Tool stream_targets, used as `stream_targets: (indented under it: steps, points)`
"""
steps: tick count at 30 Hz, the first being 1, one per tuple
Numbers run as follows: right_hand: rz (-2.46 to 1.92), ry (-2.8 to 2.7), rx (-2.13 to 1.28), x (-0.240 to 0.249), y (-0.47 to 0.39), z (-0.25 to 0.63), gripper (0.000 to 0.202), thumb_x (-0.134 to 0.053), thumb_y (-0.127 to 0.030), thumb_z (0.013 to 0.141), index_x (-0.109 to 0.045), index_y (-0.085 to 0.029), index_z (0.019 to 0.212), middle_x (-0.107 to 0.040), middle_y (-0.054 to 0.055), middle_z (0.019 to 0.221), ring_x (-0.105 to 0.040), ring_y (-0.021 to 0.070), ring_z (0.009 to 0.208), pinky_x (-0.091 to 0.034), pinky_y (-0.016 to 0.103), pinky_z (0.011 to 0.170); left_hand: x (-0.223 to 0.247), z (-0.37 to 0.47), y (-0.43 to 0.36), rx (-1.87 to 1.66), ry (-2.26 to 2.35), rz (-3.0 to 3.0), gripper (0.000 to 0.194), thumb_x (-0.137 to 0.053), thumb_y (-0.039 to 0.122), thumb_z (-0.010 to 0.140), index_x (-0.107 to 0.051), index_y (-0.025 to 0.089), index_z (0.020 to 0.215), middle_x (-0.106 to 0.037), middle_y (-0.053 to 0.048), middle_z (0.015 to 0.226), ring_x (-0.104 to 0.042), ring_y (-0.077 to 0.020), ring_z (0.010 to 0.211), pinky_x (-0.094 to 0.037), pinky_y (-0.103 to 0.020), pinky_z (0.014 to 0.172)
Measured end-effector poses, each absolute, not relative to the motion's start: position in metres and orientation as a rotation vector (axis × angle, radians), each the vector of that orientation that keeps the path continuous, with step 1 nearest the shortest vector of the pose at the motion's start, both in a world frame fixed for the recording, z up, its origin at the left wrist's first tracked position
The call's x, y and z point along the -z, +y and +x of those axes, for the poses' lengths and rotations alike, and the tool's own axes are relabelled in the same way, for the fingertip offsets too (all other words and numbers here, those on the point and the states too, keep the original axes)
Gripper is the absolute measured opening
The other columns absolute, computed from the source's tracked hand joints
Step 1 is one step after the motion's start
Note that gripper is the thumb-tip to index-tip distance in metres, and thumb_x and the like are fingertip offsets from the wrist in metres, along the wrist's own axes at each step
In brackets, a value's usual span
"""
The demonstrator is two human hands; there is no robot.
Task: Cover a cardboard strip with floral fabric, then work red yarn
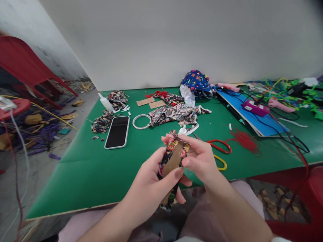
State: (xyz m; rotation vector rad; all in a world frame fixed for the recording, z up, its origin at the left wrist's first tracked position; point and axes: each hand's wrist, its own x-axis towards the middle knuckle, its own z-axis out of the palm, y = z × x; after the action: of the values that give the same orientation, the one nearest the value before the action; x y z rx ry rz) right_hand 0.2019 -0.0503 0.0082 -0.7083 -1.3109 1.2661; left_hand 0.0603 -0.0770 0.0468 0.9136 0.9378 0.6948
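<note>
A brown cardboard piece (173,161) with dark floral cloth folded over its edges is held above the table's front edge. My left hand (153,181) grips it from the left, thumb across the cardboard, fingers behind. My right hand (200,159) pinches the floral cloth at the upper right of the piece. Just beyond the hands lie a white-tipped bottle (183,130) and scissors with red and yellow handles (221,146). Farther back are crumpled floral cloth (176,114), a white ring (141,122) and two bare cardboard pieces (148,102).
A phone (117,132), floral scraps (102,121) and a glue bottle (105,102) are at the left of the green table (96,178). Red thread (244,140), a blue folder (252,112), cables and a purple device (255,108) occupy the right.
</note>
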Motion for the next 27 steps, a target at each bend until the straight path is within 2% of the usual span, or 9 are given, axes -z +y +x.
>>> stream_targets:
  steps: [4,10,16,21,24,27]
  points:
    - [-0.711,-1.378,-1.216,-0.009,-0.05,0.204,0.05,-0.075,-0.035,0.065,-0.06,-0.036,0.112,-0.065,0.001,0.115,-0.06,0.0244,0.107,-0.043,0.048,0.097,-0.051,0.059,-0.076,-0.679,0.936,0.923,0.055,-0.064,0.035,0.076,-0.041,0.022,0.124,-0.067,-0.005,0.084,-0.062,-0.0109,0.045,-0.05,-0.019,0.042]
    - [-0.74,-1.491,-1.217,-0.014,-0.047,0.206,0.055,-0.075,-0.023,0.065,-0.058,-0.035,0.116,-0.066,0.0,0.113,-0.061,0.0208,0.108,-0.046,0.04,0.096,-0.051,0.058,-0.076,-0.697,0.946,0.921,0.055,-0.064,0.031,0.076,-0.038,0.021,0.124,-0.065,-0.003,0.081,-0.061,-0.0106,0.045,-0.053,-0.023,0.044]
    - [-0.784,-1.496,-1.258,-0.014,-0.045,0.204,0.053,-0.075,-0.027,0.065,-0.059,-0.033,0.115,-0.066,0.0,0.113,-0.062,0.02,0.104,-0.048,0.036,0.093,-0.042,0.057,-0.074,-0.727,0.943,0.979,0.051,-0.061,0.032,0.079,-0.038,0.02,0.123,-0.064,0.001,0.069,-0.059,-0.0103,0.042,-0.049,-0.02,0.041]
    - [-0.849,-1.581,-1.255,-0.016,-0.043,0.21,0.057,-0.075,-0.031,0.065,-0.057,-0.031,0.118,-0.063,0.002,0.119,-0.058,0.0211,0.11,-0.046,0.036,0.096,-0.037,0.054,-0.075,-0.719,0.903,1.005,0.053,-0.059,0.034,0.081,-0.034,0.021,0.127,-0.066,0.0,0.066,-0.059,-0.0096,0.043,-0.046,-0.016,0.041]
    - [-0.815,-1.641,-1.249,-0.016,-0.043,0.213,0.066,-0.077,-0.034,0.061,-0.053,-0.031,0.122,-0.061,0.003,0.122,-0.057,0.0217,0.112,-0.045,0.035,0.097,-0.038,0.053,-0.076,-0.709,0.894,1.001,0.055,-0.06,0.035,0.081,-0.033,0.021,0.127,-0.066,0.0,0.066,-0.058,-0.0095,0.042,-0.045,-0.016,0.04]
    - [-0.764,-1.683,-1.281,-0.016,-0.043,0.216,0.082,-0.081,-0.038,0.052,-0.048,-0.031,0.127,-0.057,0.005,0.126,-0.056,0.023,0.112,-0.046,0.035,0.095,-0.04,0.054,-0.076,-0.719,0.919,1.002,0.05,-0.061,0.036,0.079,-0.041,0.02,0.121,-0.064,0.001,0.065,-0.057,-0.0088,0.042,-0.046,-0.017,0.04]
